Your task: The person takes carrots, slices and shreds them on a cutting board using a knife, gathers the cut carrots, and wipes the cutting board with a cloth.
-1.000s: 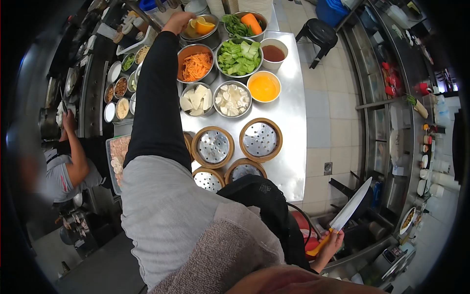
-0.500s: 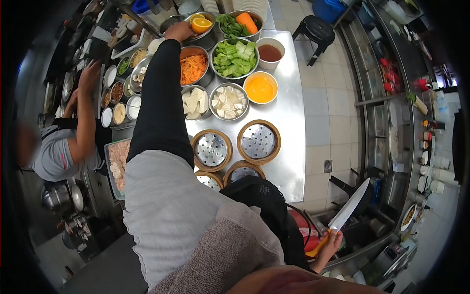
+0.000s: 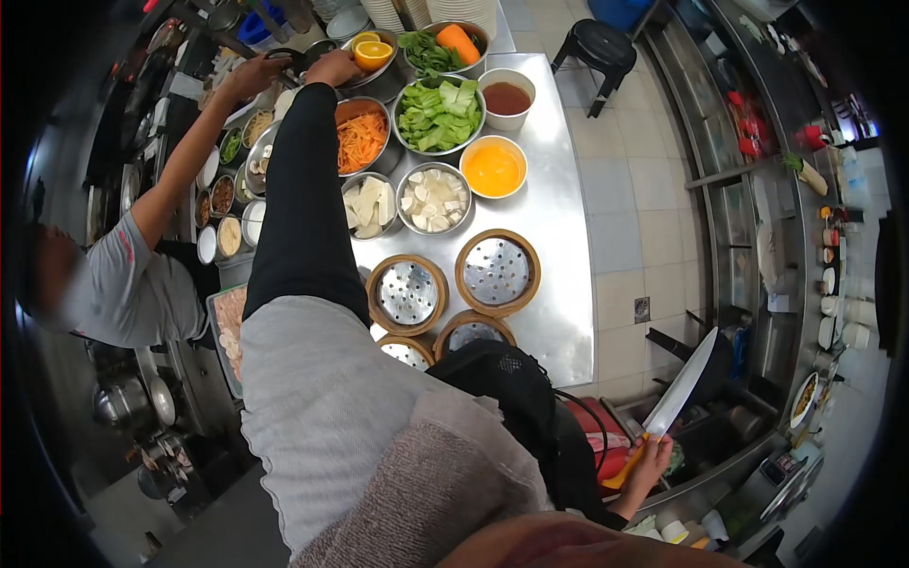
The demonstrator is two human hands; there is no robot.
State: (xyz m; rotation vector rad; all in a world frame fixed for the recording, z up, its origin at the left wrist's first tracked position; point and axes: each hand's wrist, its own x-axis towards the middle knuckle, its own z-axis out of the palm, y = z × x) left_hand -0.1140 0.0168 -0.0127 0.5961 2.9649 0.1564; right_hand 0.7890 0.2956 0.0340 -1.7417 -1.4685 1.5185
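My left hand (image 3: pixel 333 68), at the end of a black sleeve, is at the left rim of a metal bowl (image 3: pixel 381 83) with cut orange (image 3: pixel 372 54). Its fingers are curled; what they hold is hidden. Low on the right, my right hand (image 3: pixel 650 458) grips the yellow handle of a large knife (image 3: pixel 682 383), blade pointing up and away. Near my left arm are bowls of carrot shreds (image 3: pixel 362 142), chopped lettuce (image 3: pixel 439 115) and white pieces (image 3: pixel 434 197). Round steamers (image 3: pixel 498 271) with perforated metal bases lie closer to my body.
On the left, a co-worker's hand (image 3: pixel 254 76) holds something dark close to my left hand. Cups of yellow (image 3: pixel 493 168) and brown liquid (image 3: pixel 507 98) stand on the metal table (image 3: pixel 568 284). A black stool (image 3: pixel 598 55) is beyond, shelving on the right.
My left hand has drawn back from over the orange bowl to its left rim. The co-worker's arm has reached forward beside it. My right hand still holds the knife.
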